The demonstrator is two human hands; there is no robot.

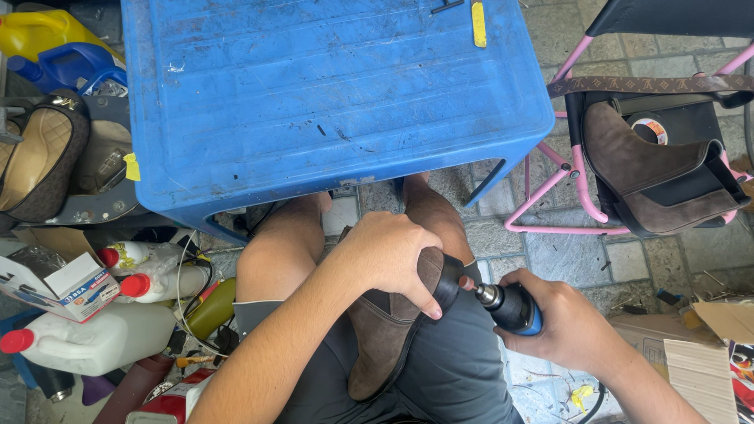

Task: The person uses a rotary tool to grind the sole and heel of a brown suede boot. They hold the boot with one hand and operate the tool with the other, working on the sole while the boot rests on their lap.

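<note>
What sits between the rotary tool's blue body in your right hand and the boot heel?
Head view: only the rotary tool's metal chuck and small reddish bit, whose tip meets the brown suede boot's black heel.

Blue plastic counter (330,94), top scuffed; a yellow strip (478,23) lies near its far edge. Pink-framed folding chair (565,169) to the right, carrying a brown suede ankle boot (652,177) on its side and a patterned brown strap (652,84). Left of the counter: a yellow jug (43,30), a blue jug (75,64), a quilted tan shoe (35,153). Lower left: a white jug with red cap (94,338), two red-capped white bottles (153,271), a small open cardboard box (59,286). Stone-paved floor (581,259).
</note>
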